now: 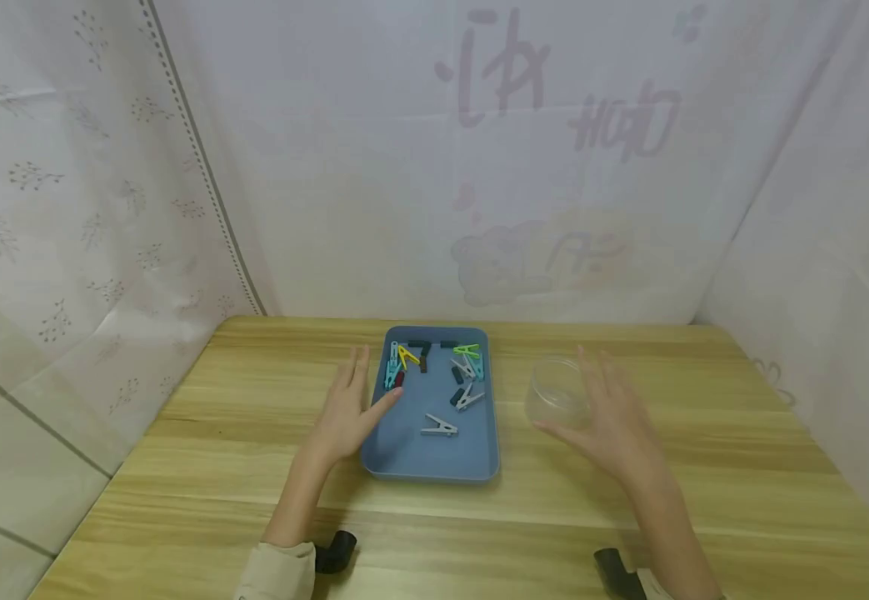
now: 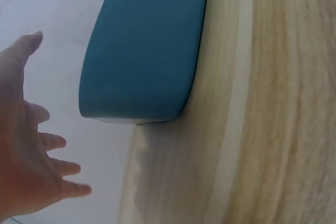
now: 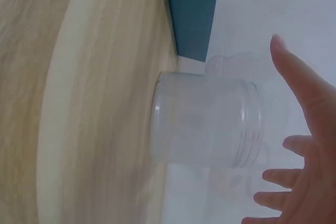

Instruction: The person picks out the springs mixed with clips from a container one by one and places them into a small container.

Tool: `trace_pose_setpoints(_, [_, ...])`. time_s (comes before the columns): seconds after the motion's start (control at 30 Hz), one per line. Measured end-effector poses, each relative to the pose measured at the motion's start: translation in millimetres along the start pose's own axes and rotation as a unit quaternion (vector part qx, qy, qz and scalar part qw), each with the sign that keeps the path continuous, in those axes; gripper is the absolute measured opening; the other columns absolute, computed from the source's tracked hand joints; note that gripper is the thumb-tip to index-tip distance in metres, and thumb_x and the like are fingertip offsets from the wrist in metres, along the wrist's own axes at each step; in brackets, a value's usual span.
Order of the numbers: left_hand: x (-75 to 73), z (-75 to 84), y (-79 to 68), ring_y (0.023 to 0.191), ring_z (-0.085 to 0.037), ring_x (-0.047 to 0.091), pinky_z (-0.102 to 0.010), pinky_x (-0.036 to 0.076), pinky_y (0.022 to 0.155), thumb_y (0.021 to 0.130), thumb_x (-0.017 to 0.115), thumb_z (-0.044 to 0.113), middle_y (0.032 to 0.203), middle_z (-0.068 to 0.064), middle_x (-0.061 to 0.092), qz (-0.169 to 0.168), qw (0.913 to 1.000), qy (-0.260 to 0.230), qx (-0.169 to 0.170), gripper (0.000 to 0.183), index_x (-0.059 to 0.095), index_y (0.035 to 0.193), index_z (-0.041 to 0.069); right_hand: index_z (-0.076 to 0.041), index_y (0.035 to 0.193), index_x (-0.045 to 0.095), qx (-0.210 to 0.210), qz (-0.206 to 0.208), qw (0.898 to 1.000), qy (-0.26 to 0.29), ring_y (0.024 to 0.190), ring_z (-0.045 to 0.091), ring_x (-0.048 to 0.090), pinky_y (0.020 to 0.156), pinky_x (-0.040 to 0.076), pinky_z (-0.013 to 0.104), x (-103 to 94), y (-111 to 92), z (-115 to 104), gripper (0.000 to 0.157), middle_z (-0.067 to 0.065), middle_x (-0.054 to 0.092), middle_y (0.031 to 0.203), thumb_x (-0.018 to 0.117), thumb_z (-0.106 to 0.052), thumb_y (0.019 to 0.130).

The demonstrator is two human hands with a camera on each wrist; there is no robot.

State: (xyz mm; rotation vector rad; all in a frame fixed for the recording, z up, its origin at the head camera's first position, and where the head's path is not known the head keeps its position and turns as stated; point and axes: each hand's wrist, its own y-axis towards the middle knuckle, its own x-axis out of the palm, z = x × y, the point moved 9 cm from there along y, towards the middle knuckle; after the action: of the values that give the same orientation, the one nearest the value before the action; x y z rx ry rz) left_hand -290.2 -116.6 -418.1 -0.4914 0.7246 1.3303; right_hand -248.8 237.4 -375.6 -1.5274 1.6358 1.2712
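A blue tray (image 1: pixel 434 462) holds several small clips, among them a grey clip (image 1: pixel 441 427) near its front, a yellow clip (image 1: pixel 407 357) and a green clip (image 1: pixel 466 351) farther back. Beside the tray's left rim is my left hand (image 1: pixel 344 417), fingers spread and thumb over the rim, holding nothing. To the right of the tray a clear plastic jar (image 3: pixel 205 119) stands upright on the table, with no lid visible. My right hand (image 1: pixel 617 425) is just right of the jar, fingers extended; in the right wrist view a gap shows between hand and jar.
Small dark pieces (image 1: pixel 423 363) and a dark red piece (image 1: pixel 400 379) lie among the clips. The wooden table (image 1: pixel 202 467) reaches back to a pale printed curtain (image 1: pixel 374 183), with more curtain at both sides. Black wrist mounts (image 1: pixel 338 550) sit by both sleeves.
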Motion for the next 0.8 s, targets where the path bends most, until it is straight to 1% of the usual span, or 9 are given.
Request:
trace_pose_setpoints(0.1, [1.8, -1.2, 1.6, 0.163, -0.041, 0.001, -0.064, 0.008, 0.13, 0.106, 0.052, 0.054, 0.178, -0.014, -0.003, 0.005, 0.9986, -0.052, 0.004, 0.092, 0.001, 0.171, 0.012, -0.008, 0.17, 0.014, -0.012, 0.014, 1.0, 0.017, 0.151, 0.061, 0.023, 0.116, 0.024, 0.081, -3.0, -0.4, -6.2, 0.126, 0.037, 0.02, 0.167, 0.086, -0.059, 0.081])
trace_pose_setpoints(0.17, [2.4, -2.2, 2.5, 0.163, -0.039, 0.002, -0.061, 0.008, 0.131, 0.108, 0.051, 0.05, 0.178, -0.014, -0.001, 0.013, 0.9966, -0.081, 0.005, 0.089, 0.002, 0.17, 0.009, -0.008, 0.17, 0.015, -0.014, 0.018, 0.999, 0.025, 0.151, 0.06, 0.023, 0.115, 0.026, 0.081, -3.8, -0.5, -9.2, 0.124, 0.035, 0.021, 0.168, 0.086, -0.057, 0.081])
trace_pose_setpoints(0.3, [3.5, -4.1, 4.0, 0.163, -0.042, 0.004, -0.061, 0.008, 0.131, 0.111, 0.047, 0.045, 0.177, -0.017, 0.003, 0.027, 0.9913, -0.129, 0.003, 0.082, 0.004, 0.17, 0.006, -0.009, 0.17, 0.018, -0.009, 0.017, 0.999, 0.047, 0.152, 0.057, 0.025, 0.114, 0.028, 0.081, -3.7, 0.4, -14.0, 0.119, 0.03, 0.024, 0.17, 0.086, -0.054, 0.084])
trace_pose_setpoints(0.4, [6.2, -6.5, 4.7, 0.161, -0.045, 0.01, -0.062, 0.014, 0.13, 0.113, 0.044, 0.044, 0.177, -0.018, 0.004, 0.03, 0.9847, -0.171, -0.002, 0.078, 0.004, 0.17, 0.009, -0.007, 0.168, 0.025, -0.013, 0.025, 0.998, 0.065, 0.152, 0.054, 0.028, 0.114, 0.03, 0.08, -3.0, 1.6, -19.4, 0.11, 0.028, 0.029, 0.168, 0.086, -0.048, 0.086])
trace_pose_setpoints(0.5, [8.7, -7.8, 5.0, 0.159, -0.049, 0.018, -0.06, 0.02, 0.129, 0.114, 0.044, 0.038, 0.177, -0.018, 0.007, 0.04, 0.9772, -0.209, -0.006, 0.075, 0.005, 0.17, 0.009, -0.003, 0.164, 0.033, -0.029, 0.039, 0.996, 0.075, 0.151, 0.053, 0.032, 0.115, 0.032, 0.077, -3.1, 3.2, -27.1, 0.101, 0.027, 0.035, 0.165, 0.087, -0.039, 0.087])
trace_pose_setpoints(0.57, [10.3, -9.1, 4.6, 0.157, -0.05, 0.022, -0.06, 0.023, 0.128, 0.114, 0.045, 0.035, 0.176, -0.021, 0.011, 0.047, 0.9726, -0.227, -0.013, 0.072, 0.008, 0.17, 0.008, -0.002, 0.163, 0.036, -0.034, 0.041, 0.995, 0.082, 0.15, 0.052, 0.034, 0.116, 0.033, 0.076, -3.0, 4.2, -31.8, 0.096, 0.027, 0.037, 0.164, 0.086, -0.035, 0.088])
trace_pose_setpoints(0.63, [11.1, -10.0, 4.6, 0.155, -0.052, 0.025, -0.061, 0.025, 0.127, 0.114, 0.046, 0.031, 0.174, -0.025, 0.017, 0.058, 0.9696, -0.237, -0.016, 0.07, 0.013, 0.169, 0.003, -0.002, 0.162, 0.038, -0.035, 0.038, 0.995, 0.087, 0.149, 0.052, 0.035, 0.117, 0.033, 0.074, -1.9, 5.7, -36.0, 0.092, 0.027, 0.038, 0.164, 0.086, -0.032, 0.089])
trace_pose_setpoints(0.8, [14.8, -14.4, 6.2, 0.154, -0.053, 0.028, -0.061, 0.027, 0.126, 0.114, 0.045, 0.022, 0.169, -0.031, 0.024, 0.073, 0.9637, -0.256, -0.022, 0.064, 0.019, 0.166, -0.005, 0.0, 0.16, 0.04, -0.028, 0.021, 0.995, 0.097, 0.148, 0.052, 0.038, 0.118, 0.034, 0.072, 4.9, 8.8, -43.6, 0.086, 0.027, 0.04, 0.162, 0.082, -0.032, 0.093])
